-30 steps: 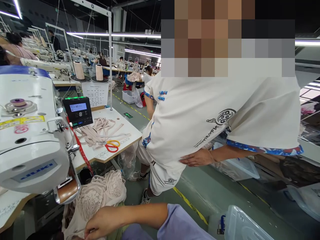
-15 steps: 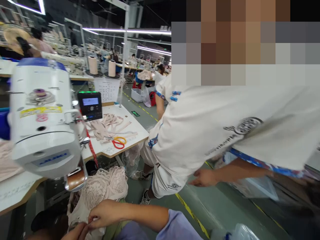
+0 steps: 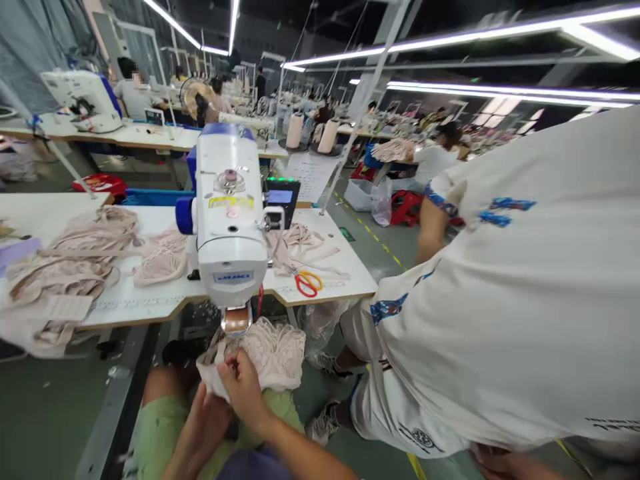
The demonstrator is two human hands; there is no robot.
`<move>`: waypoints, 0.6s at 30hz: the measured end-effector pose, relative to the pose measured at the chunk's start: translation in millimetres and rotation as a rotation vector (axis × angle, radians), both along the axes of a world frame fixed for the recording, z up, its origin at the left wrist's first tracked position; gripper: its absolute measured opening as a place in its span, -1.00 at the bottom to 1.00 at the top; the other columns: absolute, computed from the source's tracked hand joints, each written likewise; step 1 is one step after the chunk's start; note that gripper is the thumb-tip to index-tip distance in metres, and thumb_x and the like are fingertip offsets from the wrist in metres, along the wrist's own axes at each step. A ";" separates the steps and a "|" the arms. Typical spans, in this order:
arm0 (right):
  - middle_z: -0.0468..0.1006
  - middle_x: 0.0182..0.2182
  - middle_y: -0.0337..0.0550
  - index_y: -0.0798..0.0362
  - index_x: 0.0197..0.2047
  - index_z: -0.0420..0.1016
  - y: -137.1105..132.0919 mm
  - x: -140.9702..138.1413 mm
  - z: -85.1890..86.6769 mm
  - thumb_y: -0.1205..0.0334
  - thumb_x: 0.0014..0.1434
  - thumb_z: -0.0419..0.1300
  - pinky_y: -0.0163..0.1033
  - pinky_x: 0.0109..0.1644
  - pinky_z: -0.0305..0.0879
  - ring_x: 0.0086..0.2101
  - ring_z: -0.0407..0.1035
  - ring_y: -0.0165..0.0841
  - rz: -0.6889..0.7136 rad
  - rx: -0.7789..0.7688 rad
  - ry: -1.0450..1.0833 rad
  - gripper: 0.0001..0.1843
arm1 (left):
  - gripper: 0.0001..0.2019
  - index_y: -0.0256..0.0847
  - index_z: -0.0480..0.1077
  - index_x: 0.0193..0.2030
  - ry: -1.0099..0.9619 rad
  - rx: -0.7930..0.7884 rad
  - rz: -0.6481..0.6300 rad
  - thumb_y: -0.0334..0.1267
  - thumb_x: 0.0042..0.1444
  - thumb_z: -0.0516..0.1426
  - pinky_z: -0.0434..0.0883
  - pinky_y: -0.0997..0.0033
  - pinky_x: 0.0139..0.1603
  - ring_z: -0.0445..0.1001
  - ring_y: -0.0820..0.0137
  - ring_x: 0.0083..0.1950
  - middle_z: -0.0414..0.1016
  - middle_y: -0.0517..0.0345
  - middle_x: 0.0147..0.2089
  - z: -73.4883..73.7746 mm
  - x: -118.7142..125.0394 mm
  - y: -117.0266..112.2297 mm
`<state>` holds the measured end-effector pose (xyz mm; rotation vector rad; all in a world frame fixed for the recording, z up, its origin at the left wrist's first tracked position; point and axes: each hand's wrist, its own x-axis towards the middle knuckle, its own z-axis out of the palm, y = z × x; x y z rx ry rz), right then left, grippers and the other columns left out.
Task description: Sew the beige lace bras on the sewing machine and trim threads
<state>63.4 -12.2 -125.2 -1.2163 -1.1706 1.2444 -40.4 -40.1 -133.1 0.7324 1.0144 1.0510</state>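
A beige lace bra lies across my lap, below the sewing machine's head. At its near left edge, the fingers of my right hand pinch the pale fabric. My left hand is just below and to the left, its fingers closed on the same edge; part of the grip is hidden behind the cloth. Above the bra stands a white sewing machine with a blue handwheel on its left. Scissors with red and yellow handles rest on the machine table, right of the machine.
Beige garments are heaped on the table at left, and beige straps lie near the scissors. Two thread cones stand behind the control screen. A person in a white shirt stands close on my right.
The view has swung left and shows more of the table. My hands still hold the bra's edge and appear higher in view. The standing person's lowered hand has moved toward the bottom edge of view.
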 end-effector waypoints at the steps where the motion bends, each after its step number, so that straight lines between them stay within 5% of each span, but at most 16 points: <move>1: 0.38 -0.36 -0.23 0.04 -0.24 0.36 -4.4 -1.6 6.4 0.03 0.26 0.16 -0.26 -0.20 0.24 -0.35 0.26 -0.39 -0.010 0.019 -0.017 -0.77 | -0.30 -0.12 0.58 -0.12 -0.077 -0.065 0.083 0.48 -0.03 0.14 0.49 -0.01 0.09 0.58 0.01 0.02 0.63 -0.11 -0.12 4.6 4.2 0.1; 5: 0.39 -0.34 -0.22 0.02 -0.25 0.32 -14.8 -2.4 17.3 0.00 0.26 0.15 -0.24 -0.18 0.27 -0.32 0.30 -0.37 -0.074 0.029 -0.002 -0.74 | -0.43 -0.22 0.51 -0.01 -0.035 -0.092 0.406 0.13 -0.05 0.36 0.31 0.19 0.33 0.46 0.13 0.20 0.58 -0.03 0.03 19.6 22.4 -2.0; 7: 0.38 -0.36 -0.23 0.02 -0.26 0.30 -17.7 -1.0 15.2 -0.03 0.25 0.16 -0.26 -0.23 0.28 -0.35 0.29 -0.39 -0.100 -0.005 0.034 -0.71 | -0.51 -0.21 0.45 0.08 0.148 0.052 0.425 0.07 0.13 0.25 0.26 0.22 0.36 0.41 0.17 0.25 0.52 -0.04 0.12 25.5 28.8 -3.2; 10: 0.37 -0.41 -0.26 0.02 -0.27 0.29 -23.7 8.6 12.3 -0.05 0.25 0.17 -0.29 -0.31 0.27 -0.39 0.28 -0.40 -0.090 -0.047 0.031 -0.69 | -0.61 -0.23 0.46 -0.02 0.316 0.129 0.345 0.07 0.24 0.15 0.33 0.24 0.26 0.47 0.21 0.10 0.54 -0.04 0.01 36.8 30.1 -5.1; 13: 0.42 -0.42 -0.24 0.04 -0.25 0.36 -28.2 31.8 13.1 -0.01 0.25 0.19 -0.29 -0.34 0.29 -0.41 0.32 -0.39 0.116 -0.006 -0.081 -0.73 | -0.62 -0.25 0.46 -0.21 0.366 0.184 0.263 0.10 0.24 0.15 0.41 0.28 0.06 0.48 0.27 -0.13 0.54 0.02 -0.20 49.0 19.0 -5.8; 15: 0.49 -0.35 -0.18 0.05 -0.21 0.44 -27.7 52.2 15.8 0.05 0.27 0.20 -0.25 -0.27 0.34 -0.35 0.39 -0.36 0.198 0.161 -0.242 -0.78 | -0.60 -0.25 0.45 -0.26 0.403 0.230 0.161 0.11 0.26 0.13 0.42 0.33 -0.08 0.45 0.32 -0.23 0.51 0.07 -0.29 56.8 6.5 -5.4; 18: 0.53 -0.13 -0.03 0.02 -0.11 0.50 -20.7 79.6 24.7 0.05 0.24 0.27 -0.10 -0.04 0.38 -0.10 0.43 -0.21 0.130 0.507 -0.513 -0.76 | -0.61 -0.24 0.42 -0.26 0.504 0.298 -0.107 0.08 0.33 0.05 0.35 0.42 -0.25 0.35 0.39 -0.33 0.41 0.14 -0.37 69.1 -11.6 -4.2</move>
